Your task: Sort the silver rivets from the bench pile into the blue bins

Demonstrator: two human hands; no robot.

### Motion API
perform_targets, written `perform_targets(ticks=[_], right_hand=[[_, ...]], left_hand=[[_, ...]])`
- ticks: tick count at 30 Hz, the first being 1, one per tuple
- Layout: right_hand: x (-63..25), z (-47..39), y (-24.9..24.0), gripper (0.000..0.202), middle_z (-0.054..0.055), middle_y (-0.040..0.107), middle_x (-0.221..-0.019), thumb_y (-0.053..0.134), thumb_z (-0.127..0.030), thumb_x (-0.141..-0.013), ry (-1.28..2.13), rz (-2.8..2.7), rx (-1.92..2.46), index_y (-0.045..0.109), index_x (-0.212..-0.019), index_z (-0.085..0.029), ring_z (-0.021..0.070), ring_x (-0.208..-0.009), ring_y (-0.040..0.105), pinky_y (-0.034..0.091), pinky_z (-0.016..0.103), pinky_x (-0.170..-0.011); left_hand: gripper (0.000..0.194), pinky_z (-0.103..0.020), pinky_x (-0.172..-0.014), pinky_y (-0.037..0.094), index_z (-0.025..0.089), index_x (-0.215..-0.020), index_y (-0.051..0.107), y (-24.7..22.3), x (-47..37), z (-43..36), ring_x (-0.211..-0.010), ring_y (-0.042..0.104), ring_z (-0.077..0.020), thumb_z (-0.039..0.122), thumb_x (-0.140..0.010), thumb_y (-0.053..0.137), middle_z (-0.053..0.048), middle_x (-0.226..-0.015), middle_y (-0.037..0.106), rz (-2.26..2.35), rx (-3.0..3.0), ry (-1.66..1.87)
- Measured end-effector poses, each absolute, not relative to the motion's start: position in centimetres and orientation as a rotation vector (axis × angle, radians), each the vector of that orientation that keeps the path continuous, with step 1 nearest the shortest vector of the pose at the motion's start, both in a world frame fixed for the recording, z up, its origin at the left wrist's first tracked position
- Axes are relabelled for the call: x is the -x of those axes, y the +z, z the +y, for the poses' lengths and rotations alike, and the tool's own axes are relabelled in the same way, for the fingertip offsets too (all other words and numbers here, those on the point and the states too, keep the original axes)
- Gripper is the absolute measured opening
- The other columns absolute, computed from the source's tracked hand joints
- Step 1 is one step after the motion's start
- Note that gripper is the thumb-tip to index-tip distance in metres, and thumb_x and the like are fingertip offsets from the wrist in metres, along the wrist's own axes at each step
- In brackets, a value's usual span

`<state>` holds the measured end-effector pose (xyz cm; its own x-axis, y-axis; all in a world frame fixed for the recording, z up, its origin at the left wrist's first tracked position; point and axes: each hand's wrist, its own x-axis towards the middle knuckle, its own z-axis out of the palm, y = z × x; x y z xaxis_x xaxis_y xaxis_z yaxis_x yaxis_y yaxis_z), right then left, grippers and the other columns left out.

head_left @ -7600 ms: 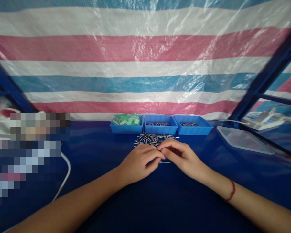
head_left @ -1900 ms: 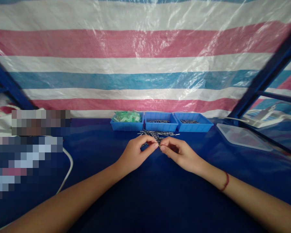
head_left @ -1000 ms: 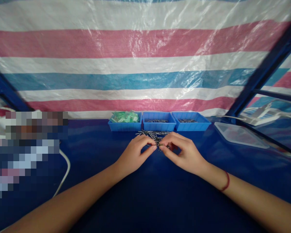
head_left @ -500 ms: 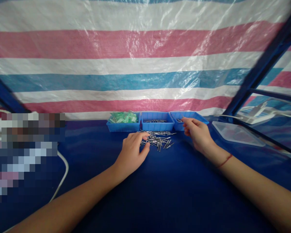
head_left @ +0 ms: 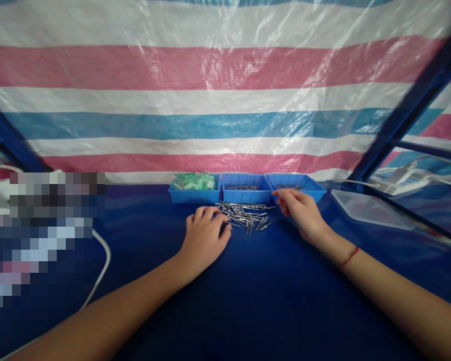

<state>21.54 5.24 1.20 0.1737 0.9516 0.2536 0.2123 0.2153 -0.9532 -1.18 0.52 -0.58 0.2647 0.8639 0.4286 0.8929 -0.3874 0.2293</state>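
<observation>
Thin silver metal pins that look like blind rivets (head_left: 246,214) lie in a loose pile on the blue table. My left hand (head_left: 206,233) rests palm down at the pile's left edge, fingers spread and thumb apart, nearest to the outermost rivets. Above the pile's right side, in front of the right blue bin (head_left: 313,189), my right hand (head_left: 300,210) is closed in a pinch. Whatever its fingertips hold, if anything, is too small to make out. More rivets lie in that bin and in the middle blue bin (head_left: 247,196).
The left blue bin (head_left: 195,197) holds green and clear plastic packets. A translucent lid (head_left: 372,210) lies to the right, near a white power strip (head_left: 402,180). A white cable (head_left: 107,258) runs along the left. Behind hangs a striped sheet (head_left: 225,100) between blue frame posts.
My right hand has drawn back from the right bin, leftward and slightly nearer to me. My left hand stays at the pile, its fingers spread a little wider. The view has shifted slightly.
</observation>
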Motion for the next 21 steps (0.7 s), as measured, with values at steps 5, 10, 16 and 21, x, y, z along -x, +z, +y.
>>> perform_targets(ticks=[5, 10, 16, 21], right_hand=[[-20.2, 3.6, 0.8, 0.026, 0.003, 0.063, -0.068, 0.051, -0.036, -0.08, 0.633, -1.763, 1.202, 0.065, -0.075, -0.016, 0.0142, -0.059, 0.055, 0.043, 0.027, -0.055], [-18.8, 2.2, 0.3, 0.02, 0.002, 0.065, -0.072, 0.056, -0.028, -0.079, 0.587, -2.029, 1.098, 0.065, -0.093, -0.017, 0.0138, -0.06, 0.056, 0.046, 0.027, -0.058], [-18.2, 1.3, 0.5, 0.017, 0.002, 0.063, -0.073, 0.059, -0.03, -0.08, 0.585, -2.025, 1.003, 0.067, -0.089, -0.019, 0.0121, -0.059, 0.054, 0.044, 0.025, -0.054], [-18.0, 1.3, 0.4, 0.017, 0.002, 0.063, -0.069, 0.062, -0.032, -0.078, 0.687, -1.941, 1.022, 0.066, -0.085, -0.017, 0.0121, -0.057, 0.053, 0.042, 0.025, -0.052]], left_hand=[[0.013, -0.046, -0.083, 0.038, 0.021, -0.085, 0.062, -0.5, 1.2, 0.6, -0.106, 0.047, -0.0274, 0.029, -0.087, 0.052, -0.005, -0.106, 0.061, -1.71, 2.492, -0.784], [0.013, -0.042, -0.085, 0.037, 0.022, -0.089, 0.06, -0.5, 1.1, 0.7, -0.104, 0.048, -0.0241, 0.029, -0.089, 0.05, -0.003, -0.104, 0.061, -1.604, 2.533, -0.89], [0.011, -0.038, -0.086, 0.037, 0.021, -0.09, 0.057, 0.0, 1.0, 0.5, -0.102, 0.05, -0.0213, 0.027, -0.09, 0.049, -0.003, -0.102, 0.059, -1.434, 2.646, -0.981], [0.011, -0.036, -0.086, 0.038, 0.02, -0.091, 0.056, 0.1, 1.0, 0.5, -0.099, 0.051, -0.02, 0.026, -0.091, 0.046, -0.004, -0.099, 0.06, -1.371, 2.698, -1.026]])
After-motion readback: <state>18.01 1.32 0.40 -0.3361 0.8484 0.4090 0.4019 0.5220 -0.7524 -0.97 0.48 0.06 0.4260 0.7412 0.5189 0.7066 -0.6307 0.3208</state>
